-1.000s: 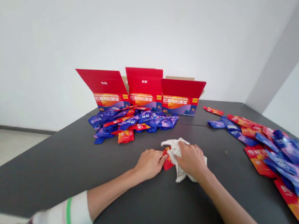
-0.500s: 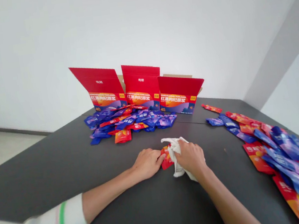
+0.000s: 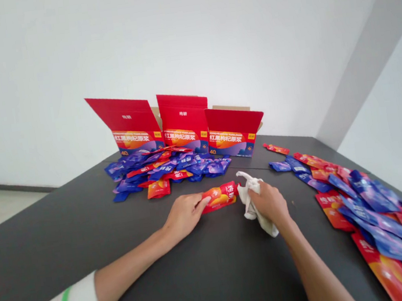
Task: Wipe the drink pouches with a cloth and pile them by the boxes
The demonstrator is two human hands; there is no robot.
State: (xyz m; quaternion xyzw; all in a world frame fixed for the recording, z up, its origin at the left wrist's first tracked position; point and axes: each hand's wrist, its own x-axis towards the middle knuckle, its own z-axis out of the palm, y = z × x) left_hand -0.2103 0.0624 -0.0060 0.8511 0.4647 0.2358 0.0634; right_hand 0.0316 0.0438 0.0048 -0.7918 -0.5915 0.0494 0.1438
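My left hand point(image 3: 186, 212) pinches the left end of a red and orange spout pouch point(image 3: 221, 196), its thumb lying on top. The pouch points to the right, with its red cap toward my other hand. A crumpled white cloth point(image 3: 254, 202) is bunched in my right hand point(image 3: 272, 205), whose fingers are wrapped round it. At its left edge the cloth is right by the cap; whether they touch I cannot tell.
Three red cartons point(image 3: 185, 125) with raised lids stand at the back of the dark table point(image 3: 203, 278). Before them lies a heap of blue and red pouches point(image 3: 166, 167). More pouches point(image 3: 376, 216) spread along the right side.
My right hand has moved right with the cloth, off the pouch's front, so the pouch's printed face and cap now show. My left hand still holds its end. The view has shifted slightly.
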